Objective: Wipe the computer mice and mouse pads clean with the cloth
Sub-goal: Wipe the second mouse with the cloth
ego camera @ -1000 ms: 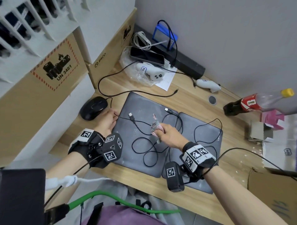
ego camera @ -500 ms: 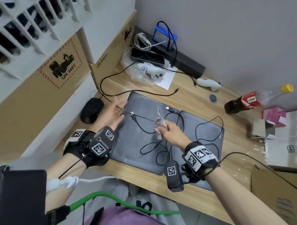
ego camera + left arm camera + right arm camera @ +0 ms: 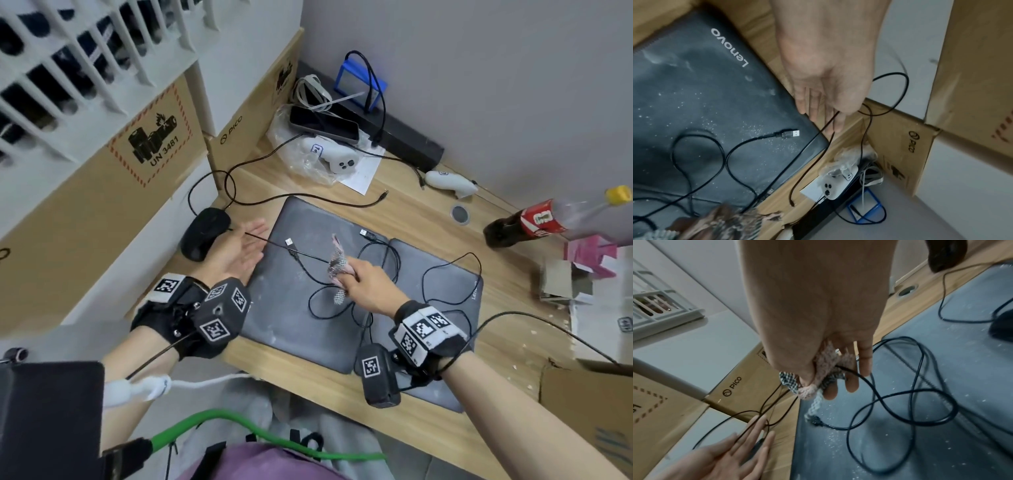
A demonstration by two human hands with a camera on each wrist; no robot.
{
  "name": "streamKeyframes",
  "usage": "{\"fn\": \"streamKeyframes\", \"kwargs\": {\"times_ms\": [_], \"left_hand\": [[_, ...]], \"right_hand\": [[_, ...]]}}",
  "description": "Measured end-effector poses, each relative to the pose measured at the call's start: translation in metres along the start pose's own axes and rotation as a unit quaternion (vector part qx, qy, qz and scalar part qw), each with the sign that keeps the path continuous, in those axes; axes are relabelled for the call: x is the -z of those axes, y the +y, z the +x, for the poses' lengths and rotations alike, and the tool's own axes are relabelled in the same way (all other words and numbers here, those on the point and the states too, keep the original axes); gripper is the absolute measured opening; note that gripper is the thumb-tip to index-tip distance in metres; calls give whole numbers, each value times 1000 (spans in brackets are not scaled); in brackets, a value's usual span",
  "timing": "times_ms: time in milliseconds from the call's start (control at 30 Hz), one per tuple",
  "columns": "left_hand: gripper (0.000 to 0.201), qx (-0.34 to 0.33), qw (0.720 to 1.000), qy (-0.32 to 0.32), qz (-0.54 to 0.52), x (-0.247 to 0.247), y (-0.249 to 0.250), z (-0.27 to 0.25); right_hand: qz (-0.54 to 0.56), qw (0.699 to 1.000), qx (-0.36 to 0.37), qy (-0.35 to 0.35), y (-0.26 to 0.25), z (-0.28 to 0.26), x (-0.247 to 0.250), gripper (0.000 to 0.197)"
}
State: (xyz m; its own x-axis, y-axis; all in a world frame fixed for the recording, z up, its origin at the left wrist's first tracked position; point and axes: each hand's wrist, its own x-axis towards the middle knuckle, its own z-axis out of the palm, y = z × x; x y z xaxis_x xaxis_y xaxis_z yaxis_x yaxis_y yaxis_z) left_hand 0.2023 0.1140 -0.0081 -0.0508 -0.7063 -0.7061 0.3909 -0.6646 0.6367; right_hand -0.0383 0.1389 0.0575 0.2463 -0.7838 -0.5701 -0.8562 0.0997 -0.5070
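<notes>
Wooden desk [image 3: 404, 219] in a grey-walled corner carries the job, with boxes [image 3: 102, 192] stacked along its left side. At the far left a black mouse [image 3: 205, 233] sits on bare wood just beside the left pad [image 3: 301, 329], its cable [image 3: 284, 247] running taut across toward the cloth. The left hand [image 3: 236, 253] hovers palm-up between mouse and pad, fingers straight and spread, gripping nothing; the cable lies across its fingers [image 3: 818, 107]. Next comes the left pad, dark grey and dusted with pale specks and smears, with loose black wire coiled over it and a USB plug [image 3: 792, 133] lying on top. Above the middle of it the right hand [image 3: 368, 284] pinches a bunched pink-and-checked cloth [image 3: 337, 265] between thumb and fingers, and the wrist view shows the cable caught inside that bunch. Further right lies the second pad [image 3: 455, 301], partly tucked against the first, equally dusty, more wire looped on it. A second dark mouse [image 3: 1003, 327] seems to sit at the right edge of the right wrist view, too cropped to be sure.

The step in hand looks like wiping the mouse cable. To do it well, the left hand should close on the cable near the mouse to keep it taut, while the cloth slides along it toward the plug without dragging the mouse. The wires probably need clearing off both pads before any wiping there, since strokes would otherwise snag and leave dusty strips
</notes>
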Motion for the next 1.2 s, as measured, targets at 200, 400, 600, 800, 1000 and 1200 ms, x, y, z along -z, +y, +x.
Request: {"fn": "streamKeyframes", "kwargs": {"times_ms": [200, 400, 600, 800, 1000, 1200], "left_hand": [[57, 2, 1000, -22, 7, -22, -14, -5], [38, -38, 986, -134, 86, -63, -15, -22], [42, -21, 996, 80, -18, -25, 22, -7], [34, -16, 989, 142, -33, -10, 19, 8], [43, 13, 990, -127, 64, -65, -13, -26], [27, -52, 996, -39, 62, -45, -1, -16]], "right_hand": [[27, 999, -4, 42, -1, -1, -3, 14], [34, 999, 22, 15, -20, 2, -8, 11], [4, 1000, 20, 8, 14, -9, 6, 14], [32, 998, 10, 45, 19, -9, 0, 25], [30, 997, 65, 8, -24, 13, -12, 7], [27, 998, 44, 26, -23, 18, -18, 11]]}}
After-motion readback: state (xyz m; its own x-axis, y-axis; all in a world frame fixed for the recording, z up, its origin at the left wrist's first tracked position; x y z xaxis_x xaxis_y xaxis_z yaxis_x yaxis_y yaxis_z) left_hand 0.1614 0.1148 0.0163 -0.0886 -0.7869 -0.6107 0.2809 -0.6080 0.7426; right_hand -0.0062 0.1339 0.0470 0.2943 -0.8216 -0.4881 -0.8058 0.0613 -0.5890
